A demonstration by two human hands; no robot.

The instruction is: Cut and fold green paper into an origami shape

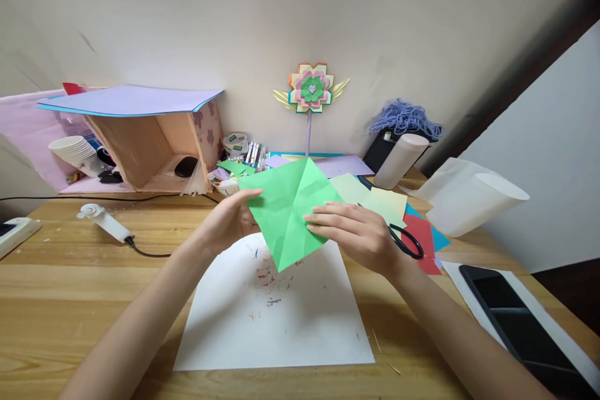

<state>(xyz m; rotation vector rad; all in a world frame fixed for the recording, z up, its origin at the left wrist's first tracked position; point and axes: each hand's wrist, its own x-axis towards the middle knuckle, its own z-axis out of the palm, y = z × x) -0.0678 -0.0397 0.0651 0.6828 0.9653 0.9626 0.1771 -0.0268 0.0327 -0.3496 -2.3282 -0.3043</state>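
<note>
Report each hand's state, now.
Left hand: holding the green paper near its left corner, thumb on top.
Right hand: fingers laid over the paper's right side; thumb hidden, grip cannot be told.

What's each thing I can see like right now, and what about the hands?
Green paper: unfolded, creased, held in the air
Left hand: pinching the paper's left corner
Right hand: fingers laid across the paper, thumb hidden
White sheet: flat, marked with coloured flecks
Phone: lying flat, screen dark
Paper cups: stacked, tilted
Box: open-fronted
Paper flower: assembled, upright
Yarn: loosely bundled
</note>
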